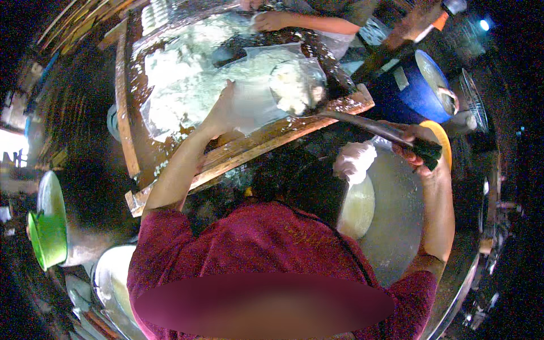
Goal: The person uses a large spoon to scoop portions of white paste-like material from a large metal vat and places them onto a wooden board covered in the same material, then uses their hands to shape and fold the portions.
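Note:
My right hand is wrapped round the dark grip of a long-handled ladle. Its round head lies over the near side of a wood-framed table and carries white, curd-like lumps. To the left of that head, my left hand is closed on the edge of a translucent plastic bag, its fingers partly hidden. More pale bags or sheets with white contents are spread across the table beyond and left of this hand; glare washes out their detail.
A wooden rail edges the table's near side. Below my right forearm stands a big metal pot, with a white bundle at its left rim. A blue barrel is far right, a green basin left. Another person's hand reaches in opposite.

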A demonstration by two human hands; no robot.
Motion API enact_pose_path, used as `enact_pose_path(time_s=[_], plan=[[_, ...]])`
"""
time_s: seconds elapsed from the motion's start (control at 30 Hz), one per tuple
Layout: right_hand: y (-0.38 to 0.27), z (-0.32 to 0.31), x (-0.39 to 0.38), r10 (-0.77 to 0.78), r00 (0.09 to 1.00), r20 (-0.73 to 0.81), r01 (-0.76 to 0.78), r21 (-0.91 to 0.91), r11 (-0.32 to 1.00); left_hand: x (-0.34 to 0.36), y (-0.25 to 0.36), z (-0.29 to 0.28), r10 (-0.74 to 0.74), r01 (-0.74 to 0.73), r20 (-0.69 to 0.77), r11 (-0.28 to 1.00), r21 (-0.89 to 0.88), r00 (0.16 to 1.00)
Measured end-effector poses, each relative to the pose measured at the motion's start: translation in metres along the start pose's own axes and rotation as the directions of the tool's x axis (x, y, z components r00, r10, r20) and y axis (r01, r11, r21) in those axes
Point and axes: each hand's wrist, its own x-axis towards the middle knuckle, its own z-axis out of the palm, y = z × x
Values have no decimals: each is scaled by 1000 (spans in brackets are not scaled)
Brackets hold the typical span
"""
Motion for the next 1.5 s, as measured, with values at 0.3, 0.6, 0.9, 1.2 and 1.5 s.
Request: enact_pose_path(time_s=[0.3,0.6,0.9,1.2,1.5], plan=[[-21,111,46,-353,913,203,284,-939,194,4,26,-14,-191,207,88,946,-249,978],[82,-36,-101,-423,801,-425,465,-5,885,-5,35,17,418,243,-485,511,825,768],[349,-223,-153,44,580,-814,274,245,930,16,77,241,-72,195,384,936,-293,920],[700,-296,-66,464,485,-742,510,670,539,58,24,328,-677,845,506,443,-301,535],[823,-310,22,559,555,-616,312,777,547,62,25,309,-707,762,297,632,-143,642]])
